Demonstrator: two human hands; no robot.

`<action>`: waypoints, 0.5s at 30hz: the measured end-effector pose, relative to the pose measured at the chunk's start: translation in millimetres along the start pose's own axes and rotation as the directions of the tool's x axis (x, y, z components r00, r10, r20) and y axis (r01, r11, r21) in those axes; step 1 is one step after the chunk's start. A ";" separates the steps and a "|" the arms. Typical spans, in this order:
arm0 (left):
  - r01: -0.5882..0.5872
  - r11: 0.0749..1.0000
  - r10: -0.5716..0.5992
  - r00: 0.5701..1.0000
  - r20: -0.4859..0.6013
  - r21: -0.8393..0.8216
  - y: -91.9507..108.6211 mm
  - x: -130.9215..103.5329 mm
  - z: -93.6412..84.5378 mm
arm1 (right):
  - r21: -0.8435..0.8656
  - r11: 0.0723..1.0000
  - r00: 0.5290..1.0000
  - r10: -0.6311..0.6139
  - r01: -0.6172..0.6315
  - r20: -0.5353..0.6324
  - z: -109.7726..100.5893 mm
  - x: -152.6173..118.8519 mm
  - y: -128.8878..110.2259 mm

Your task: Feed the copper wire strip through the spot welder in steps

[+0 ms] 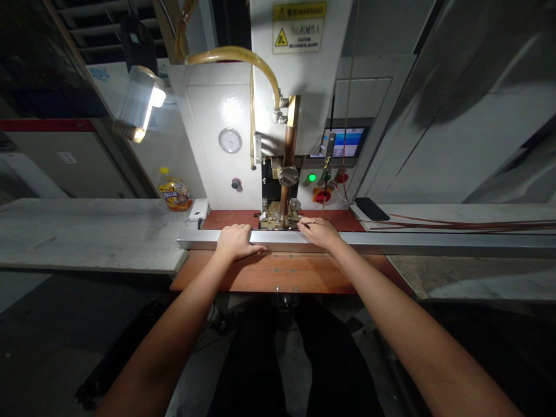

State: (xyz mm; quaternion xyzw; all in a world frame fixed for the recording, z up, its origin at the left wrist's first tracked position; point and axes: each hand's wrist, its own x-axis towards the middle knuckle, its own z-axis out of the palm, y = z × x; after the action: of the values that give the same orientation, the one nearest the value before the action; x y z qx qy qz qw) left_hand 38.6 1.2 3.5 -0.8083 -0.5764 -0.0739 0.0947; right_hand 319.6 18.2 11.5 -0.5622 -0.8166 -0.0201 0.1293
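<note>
A long silver metal bar [391, 243] lies across the reddish-brown work plate [256, 278] in front of a white machine. My left hand [237, 242] rests over the bar left of the electrode, fingers over its top and thumb along its front side. My right hand [319, 233] is closed in a pinch behind and above the bar, just right of the copper electrode [286, 197]; what its fingertips hold is too small to make out. The electrode's lower tip stands over a brass fixture [273, 217] between my hands.
Thin copper-coloured rods [469, 225] and a black phone [372, 209] lie on the right table. A bottle [174, 191] and a white box [199, 209] stand at left. A lit lamp [141, 104] hangs at upper left; a yellowish hose [234, 53] arches above.
</note>
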 end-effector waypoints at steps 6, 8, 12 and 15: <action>0.004 1.000 -0.004 1.000 0.002 -0.024 -0.1 -0.1 -0.2 | 0.008 1.000 1.000 0.006 -0.005 -0.011 1.4 0.2 0.3; 0.008 1.000 -0.008 1.000 0.008 -0.018 0.0 -0.1 -0.6 | 0.005 1.000 1.000 0.003 -0.002 -0.013 2.1 0.1 0.7; 0.002 1.000 -0.002 1.000 0.001 -0.013 0.4 -0.3 -0.5 | 0.016 1.000 1.000 0.018 -0.018 -0.017 2.7 -0.2 0.7; -0.003 1.000 0.002 1.000 -0.008 -0.014 0.6 -0.7 0.0 | 0.020 0.999 0.999 0.029 -0.029 -0.013 1.8 -0.7 -0.5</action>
State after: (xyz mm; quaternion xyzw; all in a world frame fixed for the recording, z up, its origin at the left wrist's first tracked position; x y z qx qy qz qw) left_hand 38.9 0.3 3.2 -0.8093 -0.5745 -0.0809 0.0913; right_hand 319.1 17.8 9.7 -0.5726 -0.8076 -0.0139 0.1406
